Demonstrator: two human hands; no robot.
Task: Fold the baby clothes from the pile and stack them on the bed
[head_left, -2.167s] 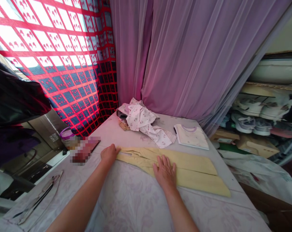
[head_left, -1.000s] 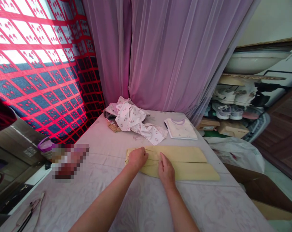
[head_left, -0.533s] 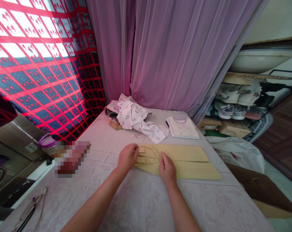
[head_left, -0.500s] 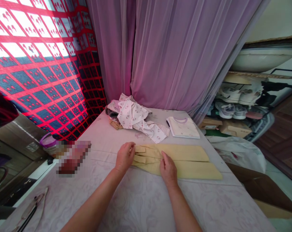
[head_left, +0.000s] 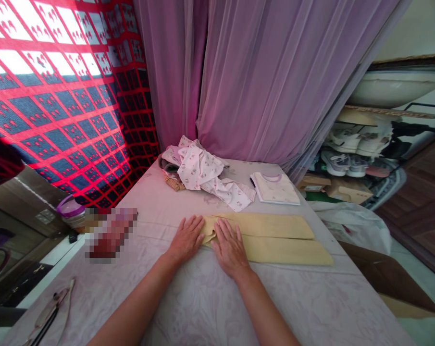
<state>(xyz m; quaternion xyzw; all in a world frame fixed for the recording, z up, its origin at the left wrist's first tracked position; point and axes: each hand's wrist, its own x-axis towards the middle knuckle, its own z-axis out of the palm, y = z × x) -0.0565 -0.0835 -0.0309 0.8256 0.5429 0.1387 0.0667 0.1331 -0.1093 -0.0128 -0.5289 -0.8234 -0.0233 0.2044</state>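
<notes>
Both hands lie flat with fingers spread, pinching nothing; the right hand (head_left: 230, 249) presses the folded yellow garment (head_left: 285, 241) near its end, the left hand (head_left: 186, 239) just at its edge on the sheet (head_left: 304, 298); dragging palms could rumple the folds.

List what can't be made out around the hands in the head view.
Head view only:
- Near end of the yellow folded garment: hidden under the left hand and right hand.
- Blurred object: pixelated, so its kind can't be told.
- Tan woven item: partly covered by the floral garment.
- Thin item: cut off by the bottom edge, too small to name.
</notes>
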